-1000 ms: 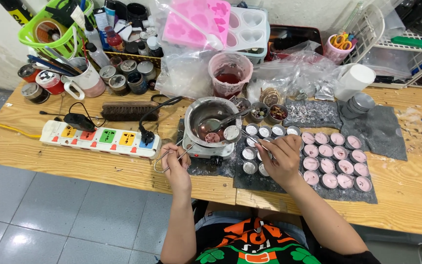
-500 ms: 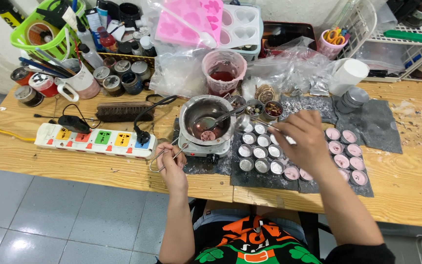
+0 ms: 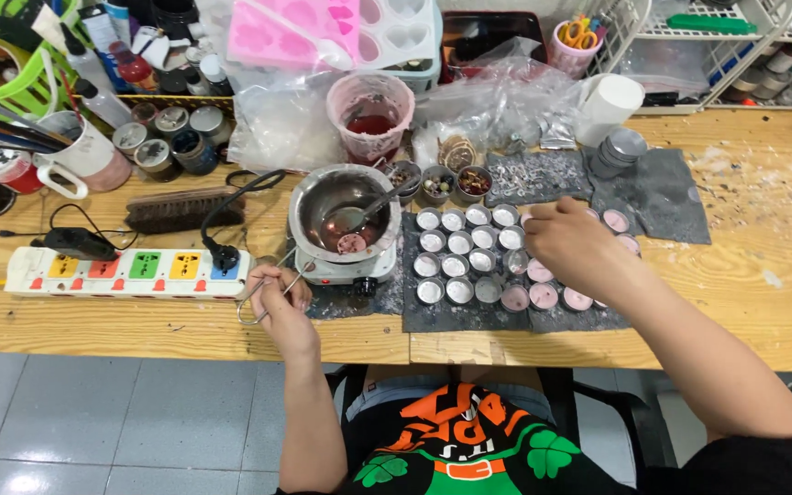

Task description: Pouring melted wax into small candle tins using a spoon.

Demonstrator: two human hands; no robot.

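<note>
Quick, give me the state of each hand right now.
Left hand: closed on thin metal tongs beside the small hot plate.
Right hand: fingers curled over the small round tins; whether it holds one cannot be told.

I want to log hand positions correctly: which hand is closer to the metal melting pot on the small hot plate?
The left. The left hand, holding a wire tool, is just in front of the pot, beside its hot plate. The right hand is farther away, over the small tins.
</note>
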